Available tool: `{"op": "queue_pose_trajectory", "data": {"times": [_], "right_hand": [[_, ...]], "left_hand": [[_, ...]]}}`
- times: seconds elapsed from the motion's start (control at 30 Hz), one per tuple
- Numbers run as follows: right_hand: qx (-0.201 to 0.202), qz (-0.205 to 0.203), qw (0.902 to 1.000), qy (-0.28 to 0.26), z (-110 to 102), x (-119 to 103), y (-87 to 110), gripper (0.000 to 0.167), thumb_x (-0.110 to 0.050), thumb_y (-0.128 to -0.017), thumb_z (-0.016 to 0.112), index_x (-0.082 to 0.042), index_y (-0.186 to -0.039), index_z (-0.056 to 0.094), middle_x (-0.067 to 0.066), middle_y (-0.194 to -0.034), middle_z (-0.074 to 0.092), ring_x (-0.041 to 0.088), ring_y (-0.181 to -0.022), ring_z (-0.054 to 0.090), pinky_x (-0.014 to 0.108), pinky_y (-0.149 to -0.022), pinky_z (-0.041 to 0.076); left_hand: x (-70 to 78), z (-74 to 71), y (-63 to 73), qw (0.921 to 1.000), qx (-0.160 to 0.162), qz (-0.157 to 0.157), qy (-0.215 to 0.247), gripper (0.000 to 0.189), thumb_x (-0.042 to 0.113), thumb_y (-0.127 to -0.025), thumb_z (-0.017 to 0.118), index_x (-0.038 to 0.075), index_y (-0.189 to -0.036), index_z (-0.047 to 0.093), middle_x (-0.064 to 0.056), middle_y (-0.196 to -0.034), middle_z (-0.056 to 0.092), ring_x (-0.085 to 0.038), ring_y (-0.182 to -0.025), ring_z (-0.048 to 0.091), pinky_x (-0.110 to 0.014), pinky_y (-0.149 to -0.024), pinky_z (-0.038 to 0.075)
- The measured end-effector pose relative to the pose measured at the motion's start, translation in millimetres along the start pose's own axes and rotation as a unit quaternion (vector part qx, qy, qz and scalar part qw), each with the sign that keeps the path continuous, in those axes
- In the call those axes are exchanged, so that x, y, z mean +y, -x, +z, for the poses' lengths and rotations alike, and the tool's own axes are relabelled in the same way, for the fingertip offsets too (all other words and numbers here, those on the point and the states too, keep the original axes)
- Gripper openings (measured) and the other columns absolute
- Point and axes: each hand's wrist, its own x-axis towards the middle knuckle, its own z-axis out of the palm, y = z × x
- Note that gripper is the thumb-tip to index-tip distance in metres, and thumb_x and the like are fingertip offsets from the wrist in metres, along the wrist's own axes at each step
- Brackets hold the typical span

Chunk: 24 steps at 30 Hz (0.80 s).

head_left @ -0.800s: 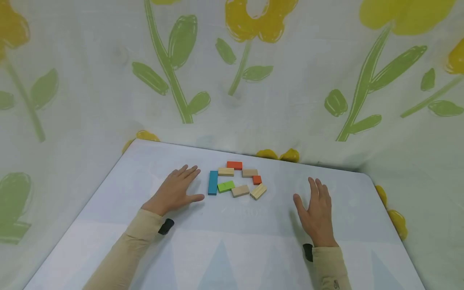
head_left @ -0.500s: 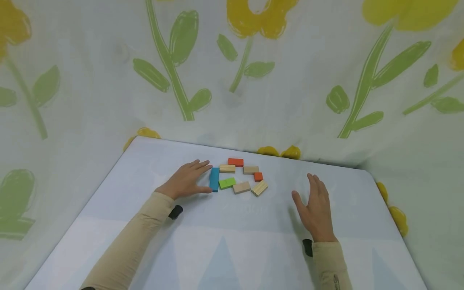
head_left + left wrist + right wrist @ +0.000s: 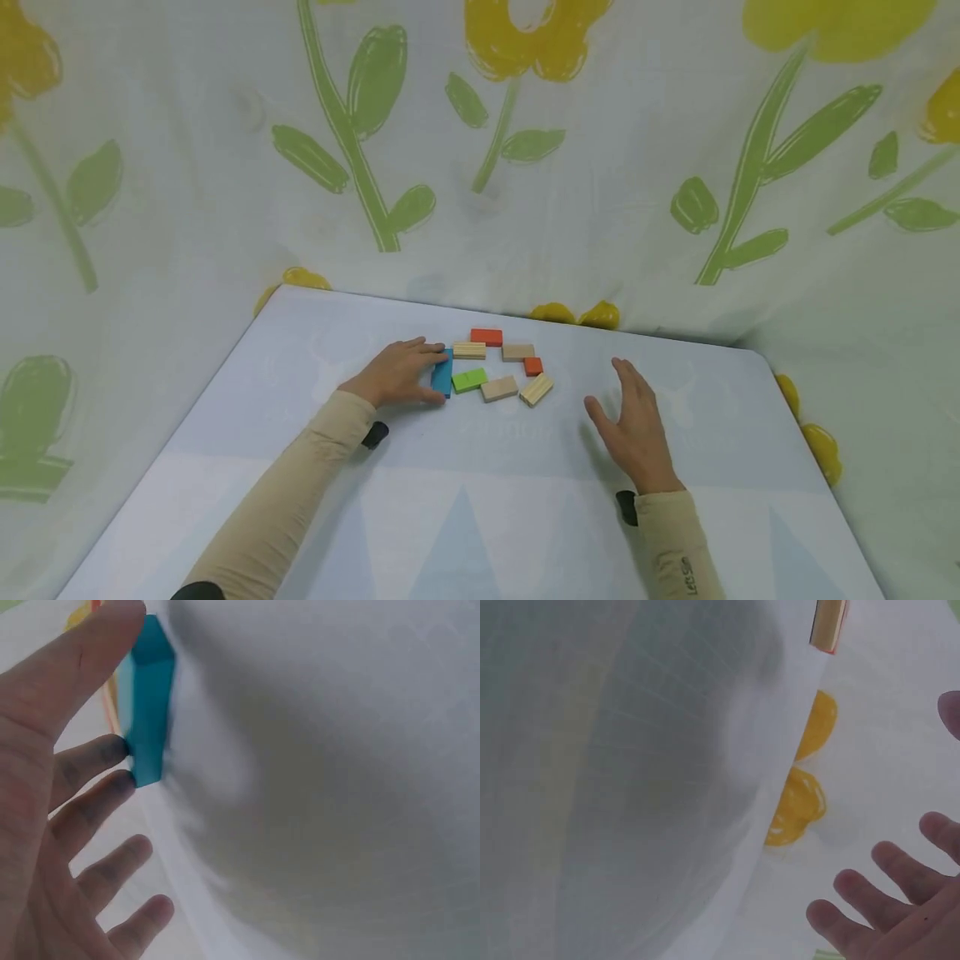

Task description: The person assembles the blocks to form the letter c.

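My left hand (image 3: 396,373) reaches in from the left and pinches a long blue block (image 3: 443,375) by its two ends. Its thumb is at the near end and its index finger at the far end. The left wrist view shows the thumb crossing one end of the blue block (image 3: 152,705), two fingertips against the other end, and the remaining fingers spread. My right hand (image 3: 637,437) hovers over the right part of the table, holding nothing, thumb apart from its fingers. Between the hands lies a loose ring of blocks, including a green block (image 3: 469,381) beside the blue one.
The ring also has a red block (image 3: 487,337), a small red block (image 3: 533,367), a ridged wooden block (image 3: 469,351), another tilted ridged block (image 3: 537,389) and two plain wooden blocks. A flower-printed cloth (image 3: 592,208) rises behind the white table (image 3: 480,533).
My left hand has moved right and forward to the blue block, and its thumb and finger now span it. The right hand has shifted slightly left.
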Motion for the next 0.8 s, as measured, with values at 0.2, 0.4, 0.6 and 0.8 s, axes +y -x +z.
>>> {"op": "queue_pose_trajectory", "data": {"times": [0.2,0.4,0.6,0.8], "right_hand": [[-0.001,-0.010,0.9999,0.000,3,-1,-1.7,0.075,-0.033,-0.097,0.070,-0.009,-0.157,0.033,0.020,-0.160,0.030,0.040,-0.146,0.029,0.063,-0.114,0.032],[0.016,-0.045,0.9989,0.005,5,-3,-7.7,0.074,-0.029,-0.094,0.073,-0.004,-0.153,0.038,0.023,-0.157,0.034,0.043,-0.144,0.030,0.063,-0.114,0.031],[0.010,-0.043,0.9990,-0.008,8,-8,-13.7,0.078,-0.028,-0.093,0.075,-0.005,-0.155,0.035,0.022,-0.160,0.029,0.042,-0.144,0.031,0.063,-0.112,0.035],[-0.030,-0.024,0.9992,0.006,19,-15,-17.4,0.080,-0.032,-0.092,0.076,-0.009,-0.156,0.034,0.019,-0.160,0.032,0.040,-0.145,0.030,0.061,-0.115,0.033]], "left_hand": [[-1.4,4.9,3.6,0.9998,0.016,0.008,0.003,0.077,0.050,-0.085,0.080,0.009,-0.146,0.056,-0.010,-0.155,0.046,-0.040,-0.143,0.040,-0.053,-0.118,0.033],[-4.0,5.5,7.4,0.9998,0.012,0.012,0.002,0.077,0.051,-0.085,0.079,0.010,-0.146,0.056,-0.009,-0.155,0.046,-0.039,-0.142,0.041,-0.052,-0.117,0.034],[-4.8,5.9,11.7,0.9999,0.009,0.013,-0.002,0.077,0.050,-0.084,0.080,0.010,-0.145,0.057,-0.010,-0.155,0.047,-0.037,-0.142,0.042,-0.052,-0.117,0.035],[-2.1,7.0,19.8,1.0000,0.003,0.004,0.009,0.077,0.049,-0.084,0.081,0.010,-0.145,0.057,-0.010,-0.155,0.046,-0.037,-0.142,0.041,-0.052,-0.117,0.035]]}}
